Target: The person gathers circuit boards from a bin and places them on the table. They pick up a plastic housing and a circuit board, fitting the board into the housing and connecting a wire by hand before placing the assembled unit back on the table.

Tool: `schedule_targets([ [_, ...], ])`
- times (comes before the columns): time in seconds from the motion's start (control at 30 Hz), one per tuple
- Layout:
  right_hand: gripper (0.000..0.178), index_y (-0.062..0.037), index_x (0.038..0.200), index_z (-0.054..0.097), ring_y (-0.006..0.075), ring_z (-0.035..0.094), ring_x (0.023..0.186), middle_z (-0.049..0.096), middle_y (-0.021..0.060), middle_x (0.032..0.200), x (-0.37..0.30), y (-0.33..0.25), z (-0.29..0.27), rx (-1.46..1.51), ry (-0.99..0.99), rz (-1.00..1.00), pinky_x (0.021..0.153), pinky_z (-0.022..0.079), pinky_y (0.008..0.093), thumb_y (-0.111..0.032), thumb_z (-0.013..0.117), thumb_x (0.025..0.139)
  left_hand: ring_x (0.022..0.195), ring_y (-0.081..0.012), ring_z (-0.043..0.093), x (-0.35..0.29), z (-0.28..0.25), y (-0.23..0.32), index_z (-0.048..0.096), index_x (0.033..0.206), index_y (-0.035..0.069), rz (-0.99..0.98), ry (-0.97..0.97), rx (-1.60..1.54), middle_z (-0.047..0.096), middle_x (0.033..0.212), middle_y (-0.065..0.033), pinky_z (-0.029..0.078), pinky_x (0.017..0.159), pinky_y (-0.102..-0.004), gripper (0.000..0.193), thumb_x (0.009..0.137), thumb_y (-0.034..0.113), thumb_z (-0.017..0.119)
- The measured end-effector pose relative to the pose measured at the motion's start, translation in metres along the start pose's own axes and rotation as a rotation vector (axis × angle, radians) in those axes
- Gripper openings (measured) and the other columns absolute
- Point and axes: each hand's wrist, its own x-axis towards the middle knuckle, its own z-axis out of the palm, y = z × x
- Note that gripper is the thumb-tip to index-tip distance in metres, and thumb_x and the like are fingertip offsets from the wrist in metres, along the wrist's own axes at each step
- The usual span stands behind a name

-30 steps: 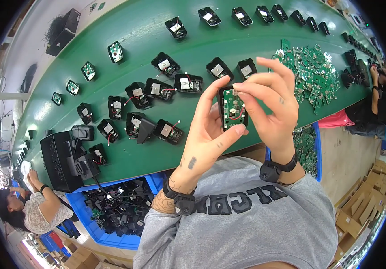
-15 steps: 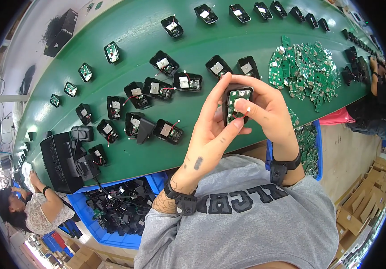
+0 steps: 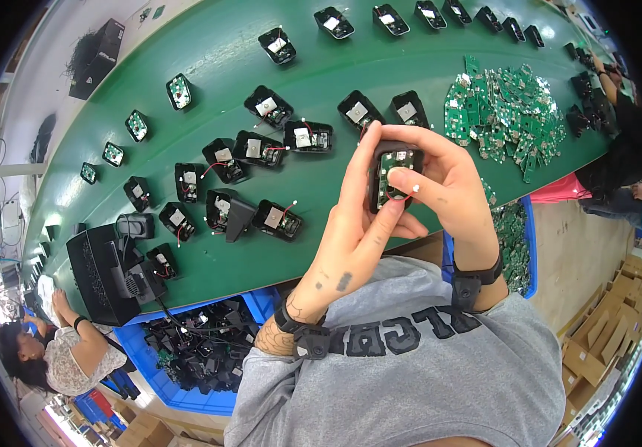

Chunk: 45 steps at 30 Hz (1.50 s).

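Observation:
A small black plastic housing (image 3: 374, 186) is held between both my hands, above the near part of the green bench. Inside its open face sits a green circuit board (image 3: 389, 162). My left hand (image 3: 357, 231) wraps the housing's left side and lower end, its thumb at the board's lower edge. My right hand (image 3: 444, 182) closes round the other side, with the thumb pressed on the board. A red wire with a white connector (image 3: 415, 188) sticks out beside the right thumb. The fingers hide the housing's underside.
Several open black housings with wires (image 3: 261, 147) stand on the green bench (image 3: 321, 190). A heap of green circuit boards (image 3: 507, 112) lies right. Blue bins (image 3: 142, 372) are below the near edge. A black tray (image 3: 94, 276) lies left. Co-workers (image 3: 75, 357) are at both ends.
My right thumb has shifted slightly left over the board, and the left thumb has come closer to it. The housing tilts a little differently. My hands still hold it.

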Motion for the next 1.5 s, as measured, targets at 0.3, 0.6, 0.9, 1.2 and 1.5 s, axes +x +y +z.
schedule_targets([
  [0.3, 0.044, 0.0037, 0.126, 0.052, 0.0148, 0.060, 0.101, 0.060, 0.0115, 0.118, -0.007, 0.005, 0.011, -0.061, 0.102, -0.139, 0.081, 0.052, 0.0283, 0.006, 0.061, 0.083, 0.048, -0.0062, 0.051, 0.000, -0.005, 0.001, 0.022, 0.147, 0.014, -0.003, 0.027, 0.121, 0.054, 0.118, -0.0153, 0.044, 0.041, -0.0196, 0.058, 0.096, 0.004, 0.049],
  [0.6, 0.036, 0.0014, 0.111, 0.064, 0.0290, 0.053, 0.119, 0.059, 0.0152, 0.118, -0.005, 0.025, -0.026, -0.598, 0.257, -0.563, 0.098, 0.045, 0.0405, 0.001, 0.068, 0.075, 0.072, -0.0167, 0.065, 0.010, -0.003, -0.019, 0.019, 0.137, 0.015, 0.091, 0.111, -0.201, 0.060, 0.109, -0.0184, 0.051, 0.058, -0.0237, 0.055, 0.095, 0.005, 0.053],
  [0.9, 0.017, -0.0051, 0.091, 0.072, 0.0311, 0.050, 0.117, 0.060, 0.0101, 0.111, -0.011, 0.033, 0.001, -0.575, 0.377, -0.565, 0.103, 0.036, 0.0487, -0.003, 0.071, 0.074, 0.075, -0.0127, 0.062, 0.013, 0.001, -0.026, 0.024, 0.128, 0.014, 0.204, 0.213, 0.127, 0.058, 0.100, -0.0125, 0.046, 0.053, -0.0196, 0.052, 0.090, 0.000, 0.057],
  [1.2, 0.013, -0.0106, 0.089, 0.067, 0.0235, 0.059, 0.095, 0.065, -0.0017, 0.081, -0.005, 0.022, -0.004, -0.938, 0.193, -0.839, 0.109, 0.023, 0.0601, -0.009, 0.066, 0.077, 0.066, -0.0205, 0.065, 0.012, -0.018, -0.010, 0.038, 0.131, 0.006, -0.107, 0.022, -0.361, 0.061, 0.093, -0.0133, 0.052, 0.049, -0.0251, 0.052, 0.080, 0.004, 0.049],
  [1.5, 0.014, -0.0069, 0.080, 0.064, 0.0282, 0.056, 0.099, 0.061, 0.0034, 0.075, 0.000, 0.014, -0.013, -0.593, 0.070, -0.659, 0.109, 0.026, 0.0581, -0.014, 0.054, 0.085, 0.090, -0.0211, 0.066, 0.008, -0.023, -0.003, 0.046, 0.121, -0.003, 0.050, 0.095, -0.128, 0.062, 0.104, -0.0146, 0.059, 0.070, -0.0305, 0.034, 0.088, -0.002, 0.054],
])
